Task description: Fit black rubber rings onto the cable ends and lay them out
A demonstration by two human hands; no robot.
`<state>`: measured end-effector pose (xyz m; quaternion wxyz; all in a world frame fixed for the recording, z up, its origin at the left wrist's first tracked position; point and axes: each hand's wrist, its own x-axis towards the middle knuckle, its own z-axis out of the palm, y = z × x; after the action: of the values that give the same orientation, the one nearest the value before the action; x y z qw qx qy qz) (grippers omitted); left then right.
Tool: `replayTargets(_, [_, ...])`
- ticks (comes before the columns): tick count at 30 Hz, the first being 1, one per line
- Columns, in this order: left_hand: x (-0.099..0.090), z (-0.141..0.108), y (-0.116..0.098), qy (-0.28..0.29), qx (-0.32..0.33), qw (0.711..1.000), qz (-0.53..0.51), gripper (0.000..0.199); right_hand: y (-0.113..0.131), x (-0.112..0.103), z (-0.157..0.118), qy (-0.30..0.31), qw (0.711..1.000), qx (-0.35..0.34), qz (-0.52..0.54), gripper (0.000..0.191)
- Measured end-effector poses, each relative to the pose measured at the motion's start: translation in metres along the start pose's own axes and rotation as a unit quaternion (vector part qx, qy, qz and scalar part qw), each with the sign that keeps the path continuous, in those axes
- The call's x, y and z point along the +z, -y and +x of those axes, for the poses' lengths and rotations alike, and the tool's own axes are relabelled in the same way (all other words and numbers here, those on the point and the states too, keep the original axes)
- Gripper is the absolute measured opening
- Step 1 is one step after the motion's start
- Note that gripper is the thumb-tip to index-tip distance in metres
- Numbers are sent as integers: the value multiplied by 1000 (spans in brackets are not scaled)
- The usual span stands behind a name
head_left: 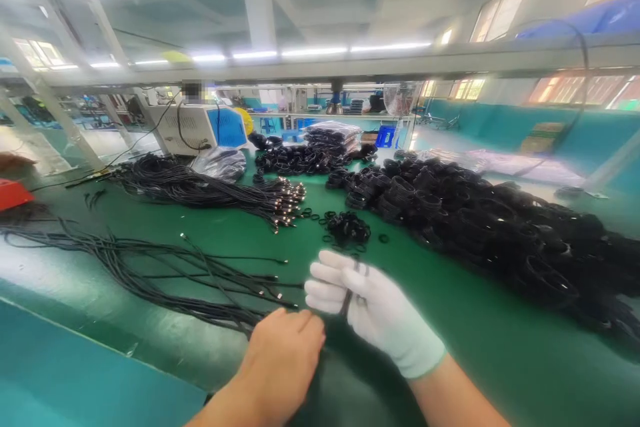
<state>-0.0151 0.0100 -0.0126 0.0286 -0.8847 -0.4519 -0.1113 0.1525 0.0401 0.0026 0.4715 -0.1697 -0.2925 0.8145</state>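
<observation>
My left hand (pixel 287 353), bare, is closed with its fingers curled under. Black cables (pixel 215 310) with small metal connectors run along the bench up to it; what its fingers hold is hidden. Just to its right, my right hand (pixel 375 307) wears a white glove. Its fingers point left and its thumb lies over a narrow black strip (pixel 347 300), with dark loops beside it that look like small bands. A small heap of black rings (pixel 349 227) lies on the green bench beyond the glove.
A thick bundle of black cables (pixel 200 187) with metal ends lies at the back left. Coiled black cables (pixel 450 213) are piled along the right side, with more coils (pixel 305 159) behind. A white-and-blue machine (pixel 200 127) and a red object (pixel 14 193) stand left.
</observation>
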Motion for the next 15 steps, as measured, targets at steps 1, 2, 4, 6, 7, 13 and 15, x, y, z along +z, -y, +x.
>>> replayTargets(1, [-6,1,-5,-20,23,1000,-2,22,-3,-2,0,-20,1000,5,-23,32])
replayTargets(2, [-12,3,-7,-39,48,998,-5,20,-6,-5,-1,-25,999,16,-45,33])
replayTargets(4, [-27,12,0,-64,100,993,-20,20,-11,-9,-4,14,996,50,-70,31])
replayTargets(6, [-43,23,15,-55,133,987,-65,22,-16,-11,-8,91,989,97,-60,28])
replayTargets(7, [-49,29,23,-40,133,985,-103,22,-18,-10,-9,125,983,122,-47,29])
replayTargets(13, [-38,49,44,82,40,903,-420,15,-27,7,-10,179,960,205,62,37])
replayTargets(15, [-21,48,47,70,10,906,-417,18,-24,11,-9,163,967,171,91,34])
